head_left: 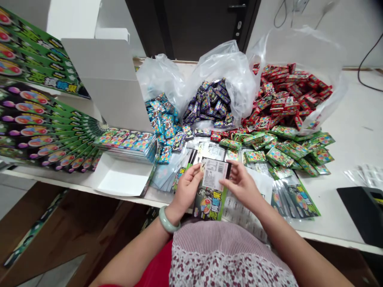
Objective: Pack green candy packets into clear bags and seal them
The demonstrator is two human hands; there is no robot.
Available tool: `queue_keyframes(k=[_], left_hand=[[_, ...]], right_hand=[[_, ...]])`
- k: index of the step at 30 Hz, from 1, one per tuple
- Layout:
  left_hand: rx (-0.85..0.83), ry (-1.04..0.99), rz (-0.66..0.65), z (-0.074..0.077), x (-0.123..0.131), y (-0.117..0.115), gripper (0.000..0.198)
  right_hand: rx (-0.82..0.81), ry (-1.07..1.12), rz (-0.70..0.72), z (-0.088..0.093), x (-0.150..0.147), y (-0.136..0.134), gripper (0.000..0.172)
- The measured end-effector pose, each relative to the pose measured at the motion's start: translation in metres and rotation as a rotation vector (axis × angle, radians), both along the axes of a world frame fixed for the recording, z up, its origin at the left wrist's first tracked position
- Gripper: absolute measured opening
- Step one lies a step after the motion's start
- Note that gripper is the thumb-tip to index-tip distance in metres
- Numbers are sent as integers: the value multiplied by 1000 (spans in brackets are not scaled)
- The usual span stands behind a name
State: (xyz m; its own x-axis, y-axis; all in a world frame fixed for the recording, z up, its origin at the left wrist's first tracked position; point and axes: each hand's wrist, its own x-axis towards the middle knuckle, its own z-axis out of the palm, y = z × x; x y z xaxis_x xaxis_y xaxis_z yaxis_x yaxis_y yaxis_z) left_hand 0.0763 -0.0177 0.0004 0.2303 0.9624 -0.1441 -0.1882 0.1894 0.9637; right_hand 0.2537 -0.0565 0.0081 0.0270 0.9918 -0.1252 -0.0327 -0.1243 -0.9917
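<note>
A flat printed candy package (208, 201), black and green with a white barcode panel at its top, is between my two hands close to my body. My left hand (186, 187) pinches its left edge, wearing a pale green bangle on the wrist. At the right edge, my right hand (243, 184) grips it with the thumb across the front near the barcode. Clear plastic sleeves (167, 173) lie beside my left hand. Under my right forearm is a sheet of round pale stickers (242, 213). Similar printed packages (299, 199) in clear plastic are stacked to the right.
Small blue boxes (163, 115), purple boxes (209, 99) and red boxes (287, 93) spill from clear bags at the back. Green boxes (299, 149) lie right. An open carton (124, 175) with packed packages stands left, beside fanned green cards (44, 131). A black object (360, 211) sits far right.
</note>
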Motion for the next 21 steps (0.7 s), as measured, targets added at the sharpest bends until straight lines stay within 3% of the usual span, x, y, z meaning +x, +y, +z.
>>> queue_keyframes(k=[5, 8, 13, 17, 21], left_hand=[[-81, -130, -124, -2, -6, -5, 51], [-14, -92, -208, 0, -15, -4, 67], [40, 2, -349, 13, -24, -1, 49], [245, 114, -150, 28, -16, 1, 9], [206, 38, -98, 37, -8, 3, 11]], right_hand=[[64, 61, -112, 4, -4, 2, 66], [124, -86, -80, 2, -2, -10, 52], [165, -327, 56, 19, 17, -16, 18], [174, -341, 159, 37, 27, -2, 14], [140, -156, 86, 43, 26, 9, 13]])
